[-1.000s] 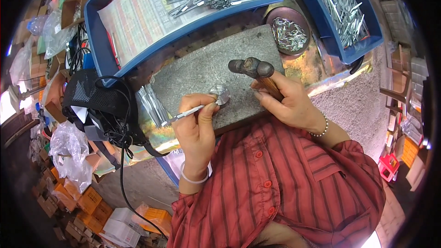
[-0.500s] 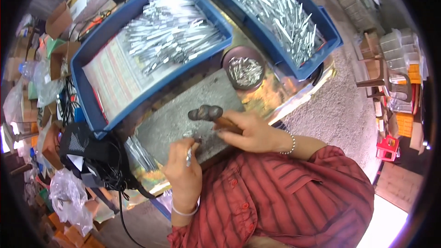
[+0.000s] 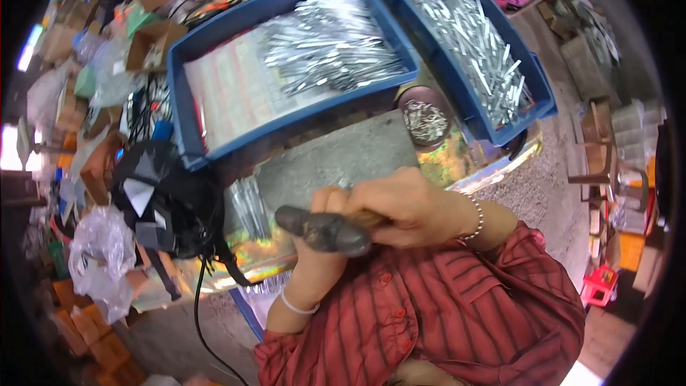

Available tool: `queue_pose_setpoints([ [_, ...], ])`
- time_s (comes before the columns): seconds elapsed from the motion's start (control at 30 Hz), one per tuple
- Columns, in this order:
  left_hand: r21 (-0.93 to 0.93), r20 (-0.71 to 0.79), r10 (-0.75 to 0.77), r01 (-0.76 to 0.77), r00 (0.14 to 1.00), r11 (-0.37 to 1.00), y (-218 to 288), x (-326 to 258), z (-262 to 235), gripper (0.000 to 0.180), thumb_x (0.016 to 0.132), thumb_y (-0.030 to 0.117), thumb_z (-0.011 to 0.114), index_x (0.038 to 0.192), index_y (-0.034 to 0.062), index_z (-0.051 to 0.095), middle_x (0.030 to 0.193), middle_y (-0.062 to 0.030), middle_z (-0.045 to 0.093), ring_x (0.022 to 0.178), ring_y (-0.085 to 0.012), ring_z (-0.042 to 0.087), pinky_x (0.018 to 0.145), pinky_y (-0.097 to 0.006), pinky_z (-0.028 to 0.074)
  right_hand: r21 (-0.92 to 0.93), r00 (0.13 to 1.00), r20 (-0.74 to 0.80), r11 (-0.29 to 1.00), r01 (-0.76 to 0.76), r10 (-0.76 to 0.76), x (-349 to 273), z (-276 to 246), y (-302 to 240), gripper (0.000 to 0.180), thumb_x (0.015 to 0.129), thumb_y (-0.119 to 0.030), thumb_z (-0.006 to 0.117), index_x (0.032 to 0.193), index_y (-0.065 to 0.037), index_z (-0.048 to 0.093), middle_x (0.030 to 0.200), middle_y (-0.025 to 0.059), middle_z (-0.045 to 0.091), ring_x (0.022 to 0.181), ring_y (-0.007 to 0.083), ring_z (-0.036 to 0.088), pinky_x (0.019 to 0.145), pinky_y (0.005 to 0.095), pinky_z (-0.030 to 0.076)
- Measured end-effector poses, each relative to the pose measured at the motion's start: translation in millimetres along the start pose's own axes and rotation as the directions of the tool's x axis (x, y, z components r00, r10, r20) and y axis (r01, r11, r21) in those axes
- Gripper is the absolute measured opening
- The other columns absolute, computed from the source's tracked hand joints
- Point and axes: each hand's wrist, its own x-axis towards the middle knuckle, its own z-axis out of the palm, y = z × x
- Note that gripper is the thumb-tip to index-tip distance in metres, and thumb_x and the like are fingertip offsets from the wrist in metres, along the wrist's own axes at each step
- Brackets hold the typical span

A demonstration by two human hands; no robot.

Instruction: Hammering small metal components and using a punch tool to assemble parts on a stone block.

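Observation:
My right hand (image 3: 404, 206) is closed around the wooden handle of a hammer. Its dark, worn metal head (image 3: 325, 231) is raised above the grey block (image 3: 307, 171), in front of my left hand (image 3: 330, 199). The left fingers are curled near the block's front edge, and the hammer hides most of them along with whatever they pinch. Beside the block's left end lies a bundle of thin silver metal strips (image 3: 248, 207). A round dish (image 3: 406, 95) past the block's far right corner holds many small silver pieces (image 3: 426, 123).
Behind the block stands a blue tray (image 3: 286, 127) piled with silver metal strips; a second blue tray (image 3: 429, 57) of strips sits to its right. A black bag (image 3: 168, 196) with a cable is at the left. Boxes and plastic bags crowd the far left.
The hammer has come up off the block toward me and now covers much of my left hand. A small silver piece seen in the left fingers is hidden now. The view has shifted.

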Motion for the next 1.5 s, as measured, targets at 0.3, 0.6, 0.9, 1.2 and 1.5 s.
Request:
queue_pose_setpoints([
  [0.3, 0.164, 0.031, 0.061, -0.065, 0.998, 0.984, -11.0, -7.5, -1.5, 0.010, 0.070, 0.001, 0.054, 0.078, 0.0058, 0.051, 0.072, -0.0119, 0.054, 0.060, -0.0307, 0.058, 0.047, -0.040, 0.045, -0.116, 0.980, 0.016, 0.974, -0.194, 0.197, -5.4, 4.3, 1.4, 0.026, 0.072, -0.008, 0.072, 0.094, -0.003, 0.060, 0.073, 0.0070, 0.058, 0.056, 0.0214, 0.056, 0.050, 0.0299, 0.041],
  [0.6, 0.026, -0.079, 0.023, -0.021, 0.997, 0.999, -9.3, -5.0, -3.2, 0.015, 0.075, -0.006, 0.052, 0.084, 0.0056, 0.054, 0.077, -0.0124, 0.056, 0.061, -0.0345, 0.058, 0.049, -0.040, 0.044, 0.174, 0.869, -0.214, 0.892, -0.416, 0.447, -38.7, -15.4, -51.8, 0.039, 0.080, -0.007, 0.064, 0.115, 0.000, 0.047, 0.088, 0.0131, 0.056, 0.077, 0.0202, 0.059, 0.067, 0.0281, 0.047],
  [0.9, 0.037, -0.048, 0.039, -0.038, 0.998, 0.999, -8.6, -2.1, -4.5, 0.019, 0.071, -0.006, 0.052, 0.085, 0.0054, 0.051, 0.077, -0.0133, 0.055, 0.060, -0.0359, 0.057, 0.049, -0.042, 0.045, -0.414, 0.947, 0.012, 0.863, -0.288, 0.322, -39.2, -31.4, -70.8, 0.050, 0.076, 0.000, 0.064, 0.123, 0.000, 0.045, 0.094, 0.0184, 0.060, 0.080, 0.0322, 0.062, 0.065, 0.0342, 0.050],
  [1.2, 0.056, -0.025, 0.006, -0.004, 1.000, 0.998, -3.4, -1.3, -7.0, 0.020, 0.071, -0.010, 0.049, 0.084, 0.0050, 0.054, 0.076, -0.0127, 0.056, 0.063, -0.0354, 0.057, 0.051, -0.040, 0.045, -0.481, 0.967, 0.063, 0.857, -0.188, 0.247, -38.2, -23.3, -67.6, 0.058, 0.073, 0.003, 0.064, 0.126, 0.001, 0.042, 0.082, 0.0147, 0.054, 0.067, 0.0270, 0.058, 0.054, 0.0344, 0.046],
  [1.5, 0.017, -0.046, 0.095, -0.095, 0.994, 0.995, -5.9, -0.2, -3.2, 0.012, 0.076, -0.002, 0.055, 0.083, 0.0062, 0.050, 0.075, -0.0127, 0.054, 0.059, -0.0350, 0.057, 0.047, -0.041, 0.044, -0.596, 0.846, 0.168, 0.736, -0.322, 0.507, -27.5, -31.1, -84.5, 0.050, 0.078, -0.003, 0.061, 0.125, 0.000, 0.043, 0.094, 0.0161, 0.060, 0.077, 0.0333, 0.061, 0.069, 0.0371, 0.051],
])
